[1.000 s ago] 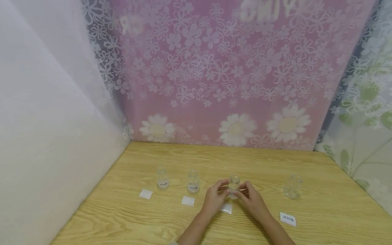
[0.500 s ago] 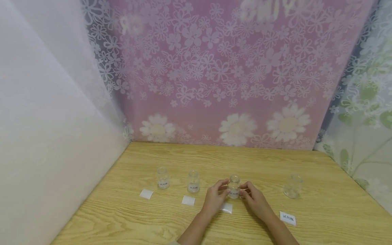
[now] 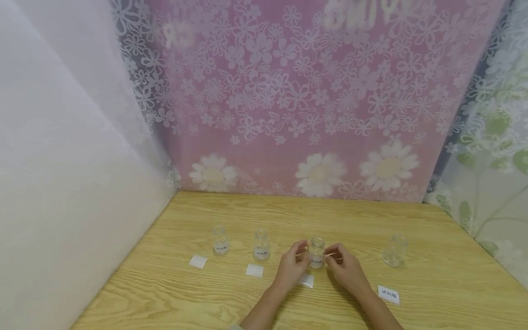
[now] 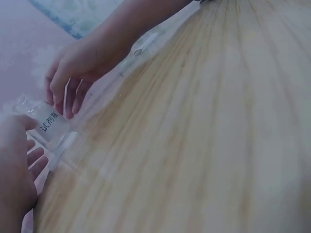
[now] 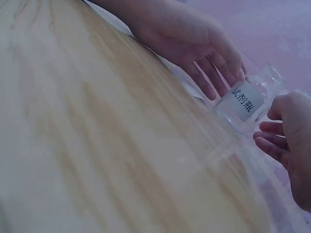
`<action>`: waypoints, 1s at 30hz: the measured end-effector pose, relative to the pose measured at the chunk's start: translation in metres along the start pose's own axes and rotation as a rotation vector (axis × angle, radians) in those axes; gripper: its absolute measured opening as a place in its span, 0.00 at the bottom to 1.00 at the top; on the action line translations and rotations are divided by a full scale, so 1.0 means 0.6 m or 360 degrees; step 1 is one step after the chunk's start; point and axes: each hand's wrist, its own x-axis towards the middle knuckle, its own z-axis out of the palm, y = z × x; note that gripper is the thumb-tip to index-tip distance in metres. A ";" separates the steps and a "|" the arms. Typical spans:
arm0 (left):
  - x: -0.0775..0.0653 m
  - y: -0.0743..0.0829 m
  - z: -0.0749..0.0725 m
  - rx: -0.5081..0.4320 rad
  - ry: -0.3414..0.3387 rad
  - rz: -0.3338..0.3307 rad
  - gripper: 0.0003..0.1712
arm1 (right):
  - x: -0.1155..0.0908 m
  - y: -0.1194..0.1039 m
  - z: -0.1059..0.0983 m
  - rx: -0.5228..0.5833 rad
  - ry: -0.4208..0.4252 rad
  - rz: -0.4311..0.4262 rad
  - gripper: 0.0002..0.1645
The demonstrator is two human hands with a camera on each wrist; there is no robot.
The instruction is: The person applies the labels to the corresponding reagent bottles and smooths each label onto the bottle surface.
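A small clear glass reagent bottle stands upright between both hands, a white label with black characters on its front. My left hand is at its left side, fingers loosely bent and a narrow gap between thumb and glass in the head view. On the other side, my right hand curves likewise, its thumb and fingertips right beside the glass. Neither hand grips the bottle. Partly behind the left hand lies a small white paper piece.
Two more labelled bottles, one at far left and one nearer, stand behind white paper pieces. At right is a bottle without a label, with a printed label lying before it. A flowered curtain backs the wooden table.
Both hands have eased off the bottle to either side, uncovering its label, which the thumbs overlapped a second ago. The bottle stays in nearly the same spot.
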 end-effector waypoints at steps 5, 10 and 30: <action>0.001 0.020 0.004 -0.0109 0.0104 0.0026 0.23 | 0.003 -0.005 -0.041 -0.0010 0.0085 -0.0139 0.08; -0.003 0.118 0.000 -0.0154 0.0270 0.0342 0.19 | 0.005 -0.009 -0.118 -0.0111 0.0327 -0.0289 0.08; 0.064 0.124 0.234 -0.0418 -0.0216 -0.0467 0.20 | -0.041 0.098 -0.252 0.0103 0.0083 0.0431 0.34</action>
